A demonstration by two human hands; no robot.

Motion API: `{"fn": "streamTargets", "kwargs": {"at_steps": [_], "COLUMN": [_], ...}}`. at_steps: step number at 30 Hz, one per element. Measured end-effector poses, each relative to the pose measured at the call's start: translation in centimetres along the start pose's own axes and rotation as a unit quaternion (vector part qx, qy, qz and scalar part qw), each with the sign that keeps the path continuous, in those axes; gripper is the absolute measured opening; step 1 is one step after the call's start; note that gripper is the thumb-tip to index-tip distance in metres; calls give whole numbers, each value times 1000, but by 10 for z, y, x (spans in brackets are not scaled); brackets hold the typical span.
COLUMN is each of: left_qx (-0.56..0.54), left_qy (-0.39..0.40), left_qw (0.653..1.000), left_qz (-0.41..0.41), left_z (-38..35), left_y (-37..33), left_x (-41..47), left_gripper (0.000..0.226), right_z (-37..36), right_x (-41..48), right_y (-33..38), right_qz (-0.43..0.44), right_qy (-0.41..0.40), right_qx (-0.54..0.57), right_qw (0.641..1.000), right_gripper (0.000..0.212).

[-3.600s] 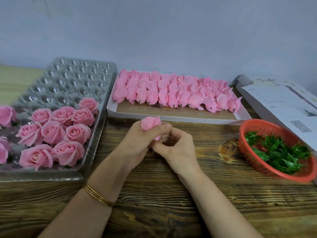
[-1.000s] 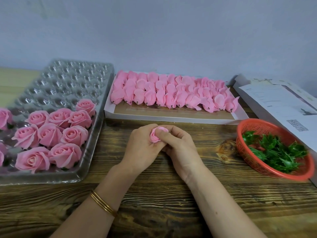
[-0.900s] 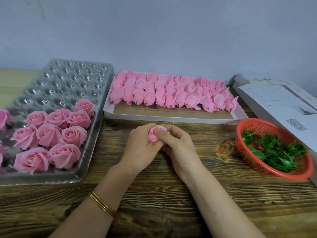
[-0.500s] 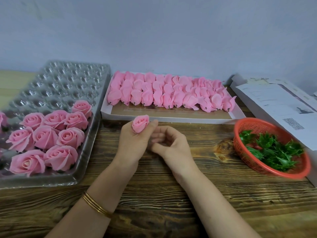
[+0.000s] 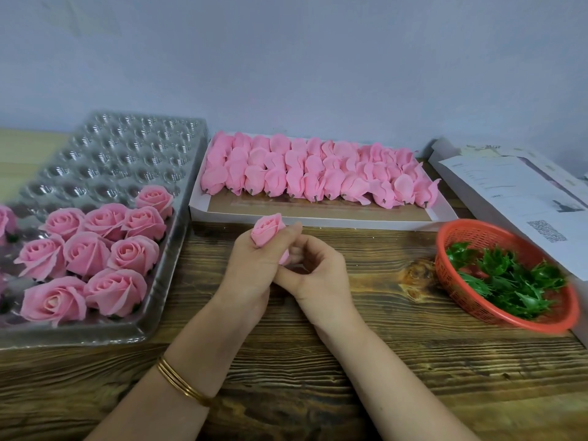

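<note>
Gripping the pink rose bud [image 5: 269,233] in your left hand [image 5: 254,272] — thumb and curled fingers wrap its lower half, with the bloom end pointing up and away from you. The bud is held above the wooden table [image 5: 350,361] near the middle, just on the near side of the white box [image 5: 318,219]. Your right hand [image 5: 321,272] sits just right of it, touching the left hand. Its fingers curl in toward the bud's base, where a bit of pink shows; can't tell whether they actually pinch it. Gold bangles [image 5: 181,381] are on the left wrist. Left of the hands is a clear plastic tray [image 5: 127,148], with opened roses [image 5: 95,249] sitting in its near cells. At far centre the box holds rows of closed pink buds [image 5: 318,173], stems toward you. On the right is an orange basket [image 5: 477,229] with green leaf pieces [image 5: 509,281] — well apart from both hands. Printed papers [image 5: 509,192] lie at far right behind the basket, one showing a QR code.
</note>
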State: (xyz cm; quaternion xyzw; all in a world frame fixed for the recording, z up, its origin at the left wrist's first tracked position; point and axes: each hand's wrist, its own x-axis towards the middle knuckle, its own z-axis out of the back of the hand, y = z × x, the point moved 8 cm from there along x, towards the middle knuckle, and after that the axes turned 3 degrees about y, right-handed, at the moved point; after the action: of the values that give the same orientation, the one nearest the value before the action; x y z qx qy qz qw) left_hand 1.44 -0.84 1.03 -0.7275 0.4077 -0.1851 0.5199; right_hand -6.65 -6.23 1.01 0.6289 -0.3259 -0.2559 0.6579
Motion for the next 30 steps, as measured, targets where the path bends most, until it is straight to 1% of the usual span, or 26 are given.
{"fn": "streamTargets", "kwargs": {"at_steps": [2, 6, 9, 11, 13, 16, 18, 19, 21, 22, 24, 26, 30], "left_qx": [-15, -20, -18, -12, 7, 33, 39, 39, 40, 39, 24, 8, -5], "left_qy": [0, 9, 39, 63, 91, 111, 98, 89, 68, 56, 30, 16, 23], "left_qw": [1000, 999, 998, 996, 994, 992, 993, 994, 996, 997, 999, 1000, 1000], "left_qz": [12, 33, 44, 54, 61, 57, 49, 45, 38, 36, 31, 25, 10], "left_z": [1, 3, 1, -1, -4, -7, -5, -3, 0, 1, 5, 6, 3], "left_y": [1, 4, 3, 1, -2, -5, -5, -5, -4, -3, -2, -2, -1], "left_x": [1, 3, 5, 5, 2, -2, -1, 0, 2, 4, 5, 6, 6], "left_gripper": [12, 12, 13, 17, 22, 24, 20, 17, 14, 14, 14, 14, 13], "right_z": [1, -1, -2, -5, -8, -14, -15, -16, -15, -12, -5, 0, 2], "right_x": [-1, -3, -2, -1, -1, -1, -2, -2, -3, -2, -1, 0, -1], "right_y": [0, 4, 5, 4, -1, -9, -12, -12, -12, -12, -10, -6, 1], "right_qz": [-6, 9, 8, -13, -58, -139, -159, -160, -149, -135, -100, -67, -28], "right_qy": [6, 14, 29, 51, 78, 119, 124, 124, 116, 107, 80, 51, 18], "right_qx": [12, 5, 30, 50, 82, 174, 207, 211, 192, 164, 86, 42, 24], "right_qw": [1000, 1000, 999, 997, 992, 968, 957, 956, 963, 971, 988, 996, 999], "right_gripper": [29, 25, 12, 5, 12, 28, 28, 24, 11, 10, 22, 28, 23]}}
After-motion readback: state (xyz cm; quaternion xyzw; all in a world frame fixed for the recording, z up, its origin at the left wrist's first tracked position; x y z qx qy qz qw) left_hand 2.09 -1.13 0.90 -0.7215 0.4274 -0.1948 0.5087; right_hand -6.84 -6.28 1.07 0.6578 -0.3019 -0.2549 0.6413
